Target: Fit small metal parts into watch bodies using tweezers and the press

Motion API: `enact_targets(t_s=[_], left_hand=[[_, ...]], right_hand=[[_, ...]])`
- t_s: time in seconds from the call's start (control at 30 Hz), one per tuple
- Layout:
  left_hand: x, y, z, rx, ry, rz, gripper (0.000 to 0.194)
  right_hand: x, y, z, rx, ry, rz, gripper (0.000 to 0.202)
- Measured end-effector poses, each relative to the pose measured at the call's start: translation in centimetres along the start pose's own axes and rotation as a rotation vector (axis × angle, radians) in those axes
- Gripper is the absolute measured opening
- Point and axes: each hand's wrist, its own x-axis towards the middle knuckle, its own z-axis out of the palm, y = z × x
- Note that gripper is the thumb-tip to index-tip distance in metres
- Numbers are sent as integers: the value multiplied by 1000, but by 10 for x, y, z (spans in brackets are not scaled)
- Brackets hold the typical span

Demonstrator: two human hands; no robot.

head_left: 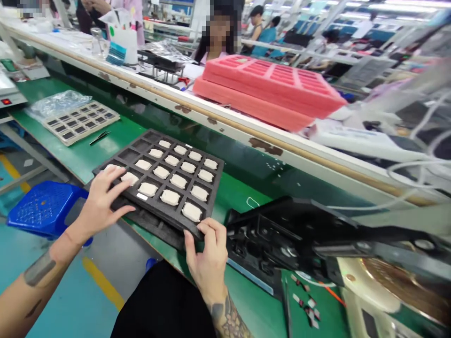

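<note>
A black foam tray (165, 185) with square pockets lies over another dark tray (151, 224) on the green bench. Pale, rounded-rectangular parts (170, 197) fill most pockets; several at the far left hold none. My right hand (208, 253) grips the near right corner of the upper tray, thumb in front and fingers on top. Over its near left edge, my left hand (104, 199) has its fingers stretched out and thumb apart. Its fingertips rest by the white parts in the left pockets, partly hiding one.
To the right stands a black hinged clamp fixture (282, 239), with small loose pieces (310, 303) nearby. A beige tray (82, 122) and tweezers (100, 137) lie left. Pink foam trays (268, 89) sit on the raised ledge. A blue stool (47, 209) is below; people work beyond.
</note>
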Motion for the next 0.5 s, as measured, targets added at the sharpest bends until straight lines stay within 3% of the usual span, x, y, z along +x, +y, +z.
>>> enact_targets(t_s=[0.1, 0.2, 0.37, 0.5], left_hand=[[27, 21, 8, 110, -164, 169, 62], [69, 28, 24, 103, -155, 211, 57], [141, 37, 67, 32, -118, 217, 49], [198, 51, 125, -1, -177, 284, 51]], right_hand=[[13, 2, -8, 27, 58, 82, 15], [8, 2, -28, 36, 90, 160, 28], [-64, 14, -83, -111, 38, 128, 34], [-126, 34, -106, -226, 58, 251, 27]])
